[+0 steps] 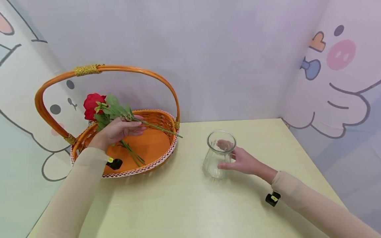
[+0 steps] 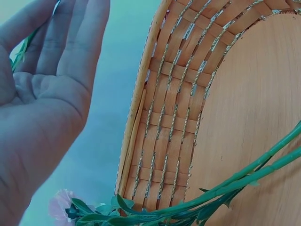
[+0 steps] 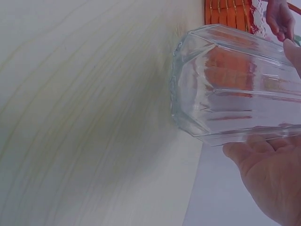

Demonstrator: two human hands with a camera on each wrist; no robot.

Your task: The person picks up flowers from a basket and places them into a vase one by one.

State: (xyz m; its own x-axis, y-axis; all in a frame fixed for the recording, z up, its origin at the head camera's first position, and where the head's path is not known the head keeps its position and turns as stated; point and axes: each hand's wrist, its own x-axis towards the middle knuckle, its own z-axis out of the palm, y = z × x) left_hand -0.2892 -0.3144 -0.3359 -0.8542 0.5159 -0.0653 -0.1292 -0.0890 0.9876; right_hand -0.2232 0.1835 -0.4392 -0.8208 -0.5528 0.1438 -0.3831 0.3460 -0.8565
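Observation:
My left hand [image 1: 120, 130] is over the left part of the orange wicker basket [image 1: 154, 145], pinching the green stem [image 1: 160, 128] of a red flower [image 1: 93, 106]. The leafy flower end points left, and the bare stem end reaches past the basket's right rim. Below that hand, more green stems [image 2: 254, 176] lie in the basket, with a pale pink bloom [image 2: 61, 207] at its edge in the left wrist view. On the right, my right hand [image 1: 238, 158] grips a clear glass vase [image 1: 215, 162] from the side, thumb in front and fingers behind. The vase is upright, with nothing inside.
The basket's tall arched handle [image 1: 134, 69] rises over the left hand. A pale wooden table [image 1: 178, 198] carries everything. Light cloth walls with cartoon animals [image 1: 336, 82] stand behind and at both sides.

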